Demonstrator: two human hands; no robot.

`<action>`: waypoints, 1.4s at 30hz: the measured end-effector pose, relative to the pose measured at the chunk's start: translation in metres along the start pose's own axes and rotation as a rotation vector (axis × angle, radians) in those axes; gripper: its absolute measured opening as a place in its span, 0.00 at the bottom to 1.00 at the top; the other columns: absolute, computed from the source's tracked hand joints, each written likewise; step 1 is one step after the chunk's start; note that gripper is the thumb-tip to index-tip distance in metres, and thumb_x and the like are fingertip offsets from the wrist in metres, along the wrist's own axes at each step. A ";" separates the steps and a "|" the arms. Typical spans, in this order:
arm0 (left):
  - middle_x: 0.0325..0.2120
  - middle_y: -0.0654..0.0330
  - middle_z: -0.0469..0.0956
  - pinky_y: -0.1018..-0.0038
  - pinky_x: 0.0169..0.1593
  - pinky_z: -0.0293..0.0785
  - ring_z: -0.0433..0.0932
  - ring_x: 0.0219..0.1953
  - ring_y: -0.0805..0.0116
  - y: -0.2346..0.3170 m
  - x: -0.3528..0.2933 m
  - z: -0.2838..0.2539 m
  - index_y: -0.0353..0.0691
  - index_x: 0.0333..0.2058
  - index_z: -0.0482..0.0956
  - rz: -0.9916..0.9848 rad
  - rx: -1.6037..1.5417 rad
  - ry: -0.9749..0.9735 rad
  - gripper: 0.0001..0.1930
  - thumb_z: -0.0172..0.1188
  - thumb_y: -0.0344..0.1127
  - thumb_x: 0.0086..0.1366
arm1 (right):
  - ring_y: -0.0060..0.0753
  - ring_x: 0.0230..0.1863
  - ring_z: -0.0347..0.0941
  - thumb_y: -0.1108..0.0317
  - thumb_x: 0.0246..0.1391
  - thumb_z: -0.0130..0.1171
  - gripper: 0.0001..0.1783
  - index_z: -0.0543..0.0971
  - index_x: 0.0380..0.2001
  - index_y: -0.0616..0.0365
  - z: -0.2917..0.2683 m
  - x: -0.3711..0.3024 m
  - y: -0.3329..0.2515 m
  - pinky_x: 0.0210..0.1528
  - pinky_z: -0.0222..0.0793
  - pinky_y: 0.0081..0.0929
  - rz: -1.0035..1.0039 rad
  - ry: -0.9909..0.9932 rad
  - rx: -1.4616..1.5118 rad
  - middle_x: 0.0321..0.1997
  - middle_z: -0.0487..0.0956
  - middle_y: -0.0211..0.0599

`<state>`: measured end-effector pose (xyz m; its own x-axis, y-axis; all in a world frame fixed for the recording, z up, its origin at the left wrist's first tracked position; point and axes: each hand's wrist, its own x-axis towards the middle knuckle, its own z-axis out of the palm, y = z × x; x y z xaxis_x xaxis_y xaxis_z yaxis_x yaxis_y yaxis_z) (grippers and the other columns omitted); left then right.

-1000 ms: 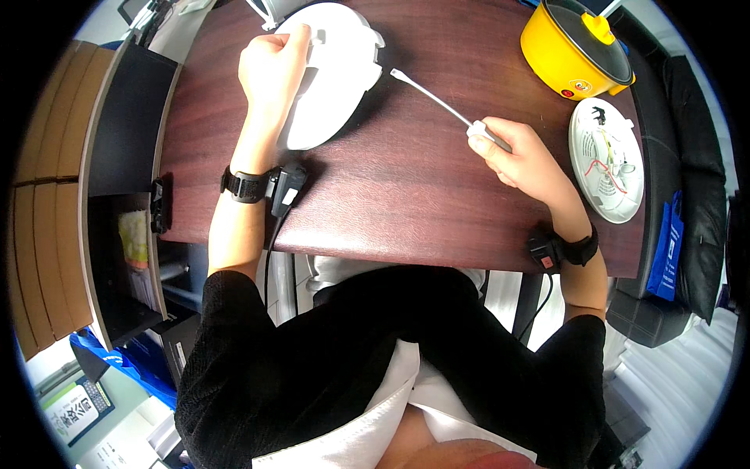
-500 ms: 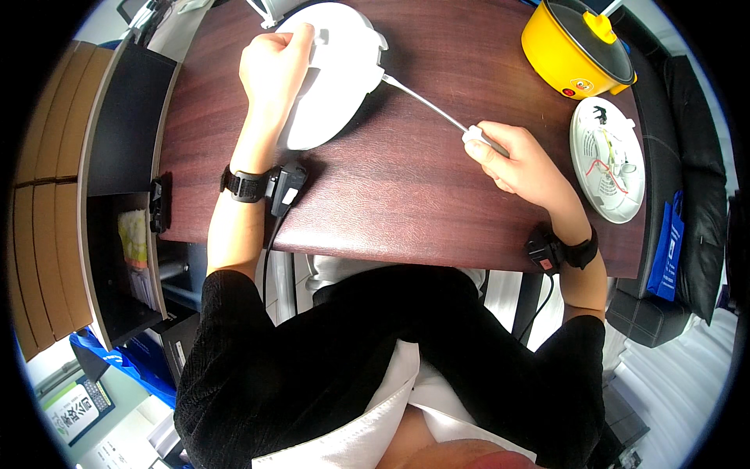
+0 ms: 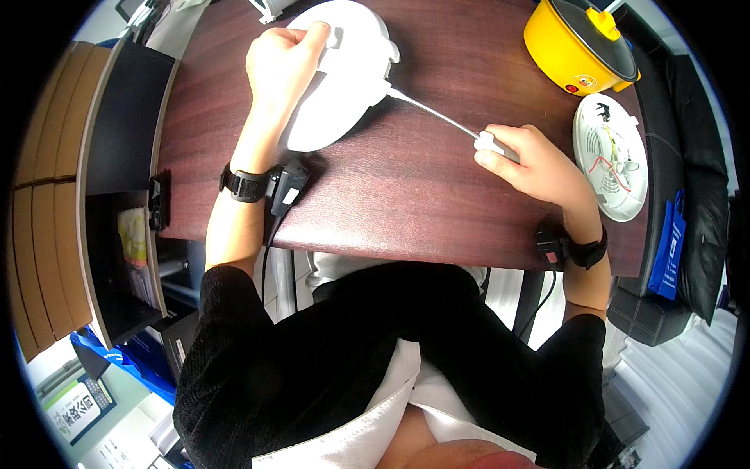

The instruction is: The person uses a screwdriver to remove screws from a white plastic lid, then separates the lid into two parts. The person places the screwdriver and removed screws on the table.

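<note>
A white rounded appliance (image 3: 355, 74) lies on the dark wooden table (image 3: 406, 180). My left hand (image 3: 281, 62) rests on its left side and presses it down, fingers curled over the top. My right hand (image 3: 531, 164) grips the white handle of a thin metal screwdriver (image 3: 433, 113). The tool's shaft slants up to the left, and its tip meets the right edge of the white appliance. Both wrists wear black bands with small black devices.
A yellow electric pot (image 3: 578, 43) with a dark lid stands at the far right. A round white plate part with wires (image 3: 613, 156) lies next to it. A dark shelf unit (image 3: 117, 180) stands left of the table, a black chair (image 3: 695, 195) at the right.
My right hand has moved the screwdriver to the left, so its tip now touches the white appliance's edge. The left hand stays in place on the appliance.
</note>
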<state>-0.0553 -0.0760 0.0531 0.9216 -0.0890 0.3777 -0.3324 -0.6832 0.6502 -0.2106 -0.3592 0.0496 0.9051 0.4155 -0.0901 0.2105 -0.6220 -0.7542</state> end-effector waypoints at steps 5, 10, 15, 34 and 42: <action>0.12 0.58 0.77 0.76 0.26 0.73 0.78 0.17 0.71 -0.002 -0.002 0.000 0.35 0.21 0.84 0.016 -0.016 -0.067 0.22 0.57 0.51 0.55 | 0.26 0.22 0.68 0.57 0.58 0.56 0.17 0.75 0.29 0.62 -0.006 0.004 0.008 0.28 0.63 0.26 -0.002 -0.091 0.025 0.21 0.73 0.37; 0.12 0.58 0.77 0.76 0.25 0.73 0.78 0.16 0.72 -0.010 0.001 0.001 0.35 0.21 0.84 0.002 -0.161 -0.091 0.21 0.58 0.51 0.54 | 0.24 0.20 0.68 0.55 0.59 0.56 0.17 0.76 0.30 0.60 -0.013 0.009 0.011 0.25 0.63 0.23 0.077 -0.208 0.177 0.21 0.74 0.34; 0.11 0.59 0.76 0.77 0.24 0.71 0.77 0.16 0.73 -0.010 0.003 -0.002 0.35 0.19 0.83 0.022 -0.203 -0.080 0.22 0.58 0.51 0.55 | 0.17 0.12 0.63 0.55 0.63 0.49 0.16 0.72 0.29 0.57 -0.002 0.008 0.020 0.17 0.61 0.17 0.025 -0.247 0.429 0.16 0.71 0.29; 0.09 0.59 0.75 0.76 0.26 0.73 0.76 0.14 0.72 0.002 -0.002 0.000 0.36 0.16 0.82 0.045 -0.010 -0.081 0.23 0.56 0.51 0.55 | 0.14 0.08 0.56 0.60 0.66 0.40 0.19 0.65 0.21 0.56 -0.001 0.015 0.005 0.11 0.54 0.15 0.283 -0.349 0.373 0.10 0.64 0.25; 0.07 0.61 0.73 0.78 0.19 0.68 0.75 0.12 0.75 0.002 -0.006 0.003 0.36 0.15 0.82 0.160 -0.116 -0.150 0.22 0.58 0.49 0.56 | 0.15 0.08 0.57 0.62 0.65 0.41 0.19 0.65 0.19 0.56 -0.008 0.016 -0.004 0.10 0.54 0.15 0.341 -0.460 0.413 0.09 0.64 0.26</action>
<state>-0.0608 -0.0790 0.0505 0.8720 -0.3022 0.3852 -0.4893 -0.5650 0.6644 -0.1937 -0.3552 0.0557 0.6289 0.5370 -0.5623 -0.2967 -0.5027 -0.8119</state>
